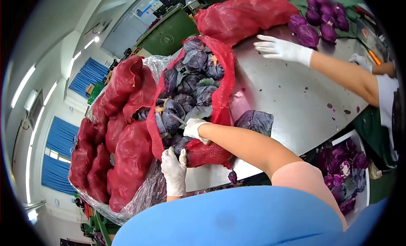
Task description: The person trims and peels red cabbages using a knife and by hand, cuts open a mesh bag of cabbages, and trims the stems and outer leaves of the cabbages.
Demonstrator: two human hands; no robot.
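One red mesh sack [227, 72], open on the smooth metal tabletop [292, 106], full of round, leafy purple cabbages [185, 103]. Gloved right hand [197, 129] closed around a slim grey tool [179, 120]; gloved left hand [174, 169] at the sack's lower edge, grip unclear. Green bin [175, 26]: round white emblem [167, 39], too small to read.

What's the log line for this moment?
left hand: at near edge of bag | right hand: holding thin blade | bag: open, cabbages inside | co-worker's hand: over table
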